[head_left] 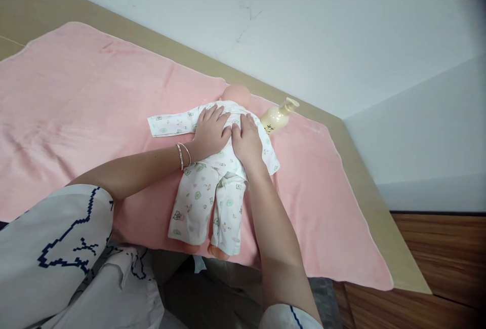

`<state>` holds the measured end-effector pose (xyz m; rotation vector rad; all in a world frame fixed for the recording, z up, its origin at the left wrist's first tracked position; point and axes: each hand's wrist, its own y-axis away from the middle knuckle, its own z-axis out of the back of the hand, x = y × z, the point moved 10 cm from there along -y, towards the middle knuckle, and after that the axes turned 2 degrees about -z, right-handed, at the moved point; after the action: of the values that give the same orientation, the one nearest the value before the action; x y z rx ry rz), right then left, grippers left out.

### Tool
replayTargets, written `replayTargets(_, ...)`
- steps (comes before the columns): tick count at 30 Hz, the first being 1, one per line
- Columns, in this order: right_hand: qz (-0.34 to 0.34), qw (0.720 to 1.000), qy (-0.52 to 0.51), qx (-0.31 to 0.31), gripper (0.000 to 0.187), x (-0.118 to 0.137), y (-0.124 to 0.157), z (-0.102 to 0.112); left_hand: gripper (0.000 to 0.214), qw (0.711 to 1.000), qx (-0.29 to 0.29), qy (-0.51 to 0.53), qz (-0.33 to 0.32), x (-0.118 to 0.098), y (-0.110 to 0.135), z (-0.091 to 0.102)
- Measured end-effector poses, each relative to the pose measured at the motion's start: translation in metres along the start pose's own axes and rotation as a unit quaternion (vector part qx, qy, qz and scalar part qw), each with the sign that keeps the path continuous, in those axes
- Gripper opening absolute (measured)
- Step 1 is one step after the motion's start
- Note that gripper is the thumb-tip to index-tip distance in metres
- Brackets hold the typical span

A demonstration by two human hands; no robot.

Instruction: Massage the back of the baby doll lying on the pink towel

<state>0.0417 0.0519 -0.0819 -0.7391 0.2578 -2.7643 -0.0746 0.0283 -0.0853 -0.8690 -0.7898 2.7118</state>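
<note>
Doll (pixel 224 162): pressing step, apparently.
Left hand (pixel 212 129), right hand (pixel 247 144) flat atop, grasping nothing; bottle (pixel 277 118) two o'clock; light palms probably needed next.

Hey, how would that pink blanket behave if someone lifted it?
The pink blanket is probably floppy, given its soft creases. Its edges look thin, suggesting it's light for its size. Lifting it might tip the pump bottle and shift the doll, since both appear to rest on it.
</note>
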Motion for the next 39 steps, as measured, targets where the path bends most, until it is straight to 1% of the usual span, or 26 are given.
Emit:
replayTargets(5,0.004,1.0,-0.004,-0.01,0.062,0.0,0.001,0.0,0.044,1.0,-0.001,0.006,0.004,0.0,0.0,0.0)
replayTargets(9,0.013,0.999,-0.014,-0.031,0.072,0.001,0.003,0.006,0.042,1.0,-0.004,0.012,0.005,0.0,0.0,0.002)
replayTargets(12,0.025,0.999,-0.004,-0.042,0.072,0.005,0.006,0.01,0.043,1.0,-0.001,0.016,0.01,0.001,0.0,0.001)
replayTargets(15,0.057,0.995,-0.003,-0.078,0.072,0.015,0.009,0.019,0.045,1.0,-0.009,0.021,0.011,0.003,0.0,0.001)
replayTargets(17,0.079,0.991,-0.004,-0.109,0.07,0.021,0.011,0.025,0.047,0.999,-0.029,0.026,0.013,0.005,0.001,0.003)
replayTargets(18,0.082,0.991,-0.006,-0.11,0.068,0.022,0.011,0.025,0.049,0.999,-0.038,0.028,0.014,0.006,0.001,0.004)
replayTargets(19,0.079,0.992,-0.01,-0.096,0.065,0.021,0.009,0.021,0.05,0.998,-0.044,0.03,0.016,0.006,0.001,0.005)
replayTargets(22,0.048,0.998,-0.031,-0.009,0.058,0.015,0.004,0.004,0.049,0.998,-0.042,0.027,0.024,0.006,0.002,0.005)
replayTargets(23,0.036,0.999,-0.038,0.01,0.057,0.012,0.004,0.001,0.048,0.999,-0.037,0.023,0.026,0.006,0.002,0.005)
replayTargets(24,0.027,0.999,-0.043,0.015,0.057,0.01,0.004,0.001,0.047,0.999,-0.031,0.019,0.027,0.006,0.002,0.004)
replayTargets(26,0.021,0.999,-0.046,-0.011,0.059,0.009,0.005,0.008,0.044,0.999,-0.021,0.016,0.025,0.005,0.001,0.003)
replayTargets(28,0.033,0.997,-0.041,-0.048,0.06,0.011,0.007,0.016,0.04,0.999,-0.018,0.019,0.022,0.005,0.001,0.003)
replayTargets(29,0.04,0.997,-0.036,-0.054,0.059,0.013,0.007,0.017,0.039,0.999,-0.021,0.021,0.02,0.005,0.001,0.003)
replayTargets(33,0.043,0.999,-0.023,-0.012,0.055,0.012,0.008,0.004,0.038,0.999,-0.033,0.026,0.011,0.005,0.001,0.003)
replayTargets(34,0.046,0.998,-0.021,-0.024,0.055,0.013,0.008,0.006,0.038,0.999,-0.033,0.026,0.01,0.006,0.001,0.003)
replayTargets(37,0.062,0.992,-0.017,-0.105,0.059,0.015,0.011,0.02,0.04,0.999,-0.03,0.021,0.013,0.006,0.001,0.002)
replayTargets(38,0.061,0.992,-0.021,-0.112,0.06,0.014,0.011,0.021,0.041,0.999,-0.03,0.019,0.014,0.006,0.001,0.002)
replayTargets(39,0.056,0.993,-0.028,-0.099,0.06,0.012,0.009,0.018,0.041,0.999,-0.031,0.018,0.014,0.006,0.001,0.002)
